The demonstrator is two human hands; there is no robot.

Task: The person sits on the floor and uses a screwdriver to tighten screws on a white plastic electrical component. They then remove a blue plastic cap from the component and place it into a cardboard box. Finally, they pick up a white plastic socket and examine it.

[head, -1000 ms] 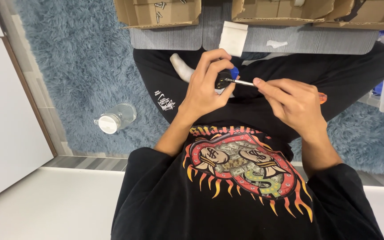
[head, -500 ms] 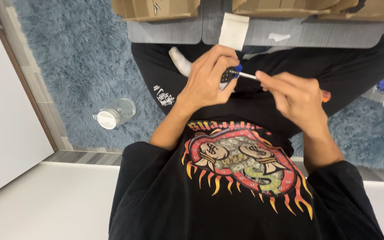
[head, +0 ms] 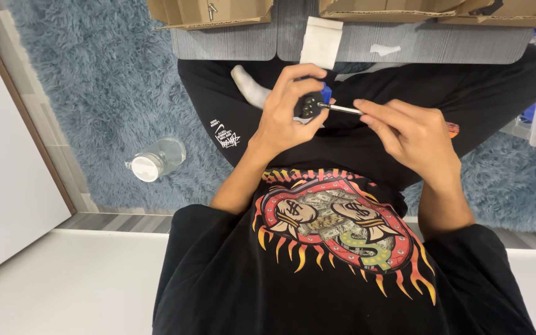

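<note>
Much of the small black part (head: 306,106) is hidden inside the left hand (head: 290,111), whose fingers curl around it over the lap; what it is cannot be made out. The right hand (head: 414,133) pinches a thin screwdriver (head: 340,109), its orange handle end (head: 452,129) poking out behind the palm and its tip touching the part. Cardboard boxes (head: 212,11) are cut off at the far edge. A plastic jar (head: 156,159) lies on open blue rug (head: 88,93), left.
</note>
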